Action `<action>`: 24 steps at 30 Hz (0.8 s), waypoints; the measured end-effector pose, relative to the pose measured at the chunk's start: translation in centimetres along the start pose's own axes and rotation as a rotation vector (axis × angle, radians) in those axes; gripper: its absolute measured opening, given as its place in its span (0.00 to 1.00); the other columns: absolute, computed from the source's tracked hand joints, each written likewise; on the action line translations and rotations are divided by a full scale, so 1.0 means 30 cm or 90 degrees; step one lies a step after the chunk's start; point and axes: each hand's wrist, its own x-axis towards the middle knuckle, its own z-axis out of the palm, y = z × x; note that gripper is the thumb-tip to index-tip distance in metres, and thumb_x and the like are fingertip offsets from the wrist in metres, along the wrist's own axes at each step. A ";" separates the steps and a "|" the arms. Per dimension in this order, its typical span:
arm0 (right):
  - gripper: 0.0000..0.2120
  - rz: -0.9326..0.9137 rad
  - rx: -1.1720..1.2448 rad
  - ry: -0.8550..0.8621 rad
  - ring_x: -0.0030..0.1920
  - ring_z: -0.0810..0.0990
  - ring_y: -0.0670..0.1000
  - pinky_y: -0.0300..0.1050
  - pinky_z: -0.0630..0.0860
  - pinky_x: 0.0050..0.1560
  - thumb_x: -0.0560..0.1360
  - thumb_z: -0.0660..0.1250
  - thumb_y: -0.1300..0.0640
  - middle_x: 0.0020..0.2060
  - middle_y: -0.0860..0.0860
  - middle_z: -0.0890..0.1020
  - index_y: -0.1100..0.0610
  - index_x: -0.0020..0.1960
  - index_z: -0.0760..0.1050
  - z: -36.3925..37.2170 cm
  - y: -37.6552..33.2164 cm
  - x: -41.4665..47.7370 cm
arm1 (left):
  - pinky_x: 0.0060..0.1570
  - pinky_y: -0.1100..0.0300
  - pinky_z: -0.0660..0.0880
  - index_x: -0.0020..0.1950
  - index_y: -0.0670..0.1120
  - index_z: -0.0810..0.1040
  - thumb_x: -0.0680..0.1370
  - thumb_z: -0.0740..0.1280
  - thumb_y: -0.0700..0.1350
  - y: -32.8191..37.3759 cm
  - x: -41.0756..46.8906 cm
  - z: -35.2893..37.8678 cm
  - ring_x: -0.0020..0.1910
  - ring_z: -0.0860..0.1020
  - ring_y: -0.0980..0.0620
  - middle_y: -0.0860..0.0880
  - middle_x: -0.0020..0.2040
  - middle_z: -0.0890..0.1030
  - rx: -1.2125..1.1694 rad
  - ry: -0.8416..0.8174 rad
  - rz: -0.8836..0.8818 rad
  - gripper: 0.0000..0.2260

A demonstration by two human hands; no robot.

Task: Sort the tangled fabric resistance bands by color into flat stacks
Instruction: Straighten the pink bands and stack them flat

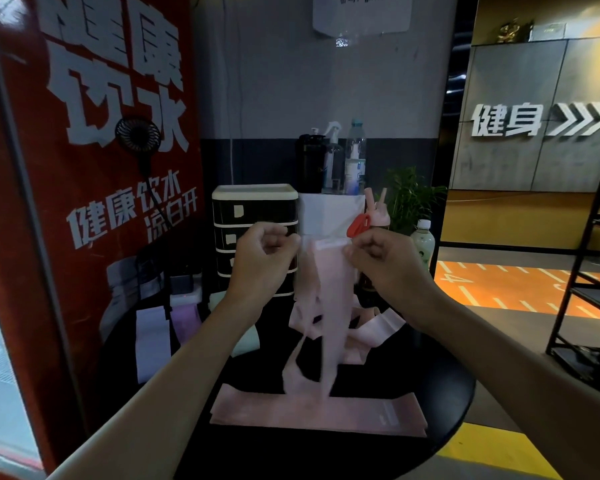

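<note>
Pink band [329, 271] held up over black surface [440, 375], top edge pinched at both corners: left hand [262, 252] and right hand [383, 259], fingers curled, hands apart. Tangled pink bands [378, 327] hang off it, low end touching flat pink stack [319, 414] at front. Left-rear: white band [151, 337], lilac band [187, 320], mint band [246, 341] lying flat. Drawer unit [255, 216], bottles [354, 157], plant [409, 199] crowd the back.

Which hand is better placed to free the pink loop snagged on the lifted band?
Probably left: the left hand pinches the lifted band directly above the snagged loop; the right hand holds the far corner.
</note>
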 end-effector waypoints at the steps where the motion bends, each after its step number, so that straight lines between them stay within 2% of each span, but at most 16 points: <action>1: 0.04 0.004 0.009 -0.003 0.38 0.81 0.45 0.34 0.77 0.40 0.77 0.68 0.62 0.38 0.54 0.84 0.61 0.46 0.81 0.000 -0.006 0.003 | 0.47 0.67 0.75 0.56 0.49 0.78 0.78 0.71 0.46 0.001 -0.006 -0.001 0.51 0.80 0.55 0.51 0.51 0.81 0.020 -0.034 0.040 0.08; 3: 0.04 0.006 0.029 -0.009 0.40 0.83 0.47 0.35 0.79 0.41 0.77 0.68 0.62 0.39 0.55 0.85 0.62 0.48 0.81 0.003 -0.016 0.005 | 0.50 0.64 0.76 0.58 0.52 0.79 0.77 0.72 0.47 0.006 -0.020 -0.004 0.54 0.79 0.56 0.53 0.53 0.81 0.035 -0.110 0.123 0.11; 5: 0.04 0.015 0.052 0.000 0.38 0.83 0.46 0.33 0.77 0.38 0.77 0.68 0.63 0.38 0.55 0.85 0.63 0.48 0.81 0.008 -0.026 0.006 | 0.50 0.58 0.78 0.59 0.50 0.80 0.74 0.73 0.47 0.007 -0.034 -0.004 0.55 0.80 0.54 0.53 0.53 0.82 0.010 -0.176 0.166 0.14; 6: 0.04 0.025 0.063 0.007 0.36 0.83 0.45 0.32 0.76 0.36 0.77 0.69 0.62 0.37 0.54 0.85 0.62 0.48 0.81 0.011 -0.031 0.006 | 0.49 0.59 0.79 0.59 0.49 0.80 0.73 0.75 0.45 0.008 -0.039 -0.003 0.54 0.81 0.53 0.52 0.53 0.82 -0.004 -0.194 0.178 0.15; 10: 0.05 0.061 0.102 0.013 0.36 0.83 0.43 0.34 0.76 0.38 0.76 0.70 0.59 0.35 0.51 0.86 0.59 0.51 0.79 0.016 -0.049 0.005 | 0.43 0.66 0.76 0.53 0.48 0.80 0.74 0.74 0.34 0.022 -0.052 0.009 0.43 0.80 0.57 0.51 0.44 0.82 -0.030 -0.132 0.206 0.12; 12: 0.10 0.060 0.126 0.000 0.37 0.83 0.42 0.34 0.77 0.41 0.76 0.70 0.60 0.36 0.52 0.86 0.56 0.56 0.75 0.012 -0.057 0.000 | 0.42 0.64 0.77 0.50 0.47 0.81 0.75 0.72 0.34 0.028 -0.050 0.011 0.41 0.80 0.57 0.52 0.41 0.82 -0.048 -0.109 0.208 0.09; 15: 0.18 0.017 0.116 -0.044 0.38 0.81 0.43 0.34 0.78 0.42 0.72 0.72 0.66 0.37 0.54 0.84 0.53 0.58 0.73 0.001 -0.063 -0.013 | 0.43 0.58 0.81 0.49 0.47 0.83 0.76 0.72 0.37 0.028 -0.038 0.014 0.42 0.82 0.52 0.50 0.41 0.84 -0.071 -0.082 0.185 0.06; 17: 0.20 -0.017 0.068 -0.069 0.36 0.80 0.41 0.34 0.78 0.40 0.71 0.73 0.68 0.37 0.53 0.83 0.53 0.58 0.74 -0.001 -0.062 -0.018 | 0.41 0.62 0.79 0.47 0.48 0.83 0.76 0.72 0.38 0.034 -0.034 0.016 0.40 0.82 0.55 0.52 0.39 0.84 -0.076 -0.053 0.170 0.05; 20: 0.14 -0.064 0.023 -0.052 0.34 0.78 0.38 0.31 0.75 0.38 0.71 0.73 0.68 0.36 0.48 0.82 0.53 0.51 0.78 0.004 -0.058 -0.012 | 0.40 0.63 0.78 0.46 0.48 0.83 0.77 0.71 0.40 0.044 -0.034 0.015 0.39 0.81 0.56 0.51 0.38 0.84 -0.086 -0.050 0.150 0.04; 24: 0.07 -0.110 0.009 -0.013 0.38 0.78 0.38 0.33 0.77 0.44 0.73 0.72 0.67 0.38 0.46 0.82 0.56 0.46 0.81 0.007 -0.053 0.001 | 0.43 0.58 0.80 0.48 0.46 0.83 0.78 0.70 0.42 0.050 -0.034 0.006 0.43 0.83 0.53 0.49 0.42 0.85 -0.073 -0.093 0.140 0.03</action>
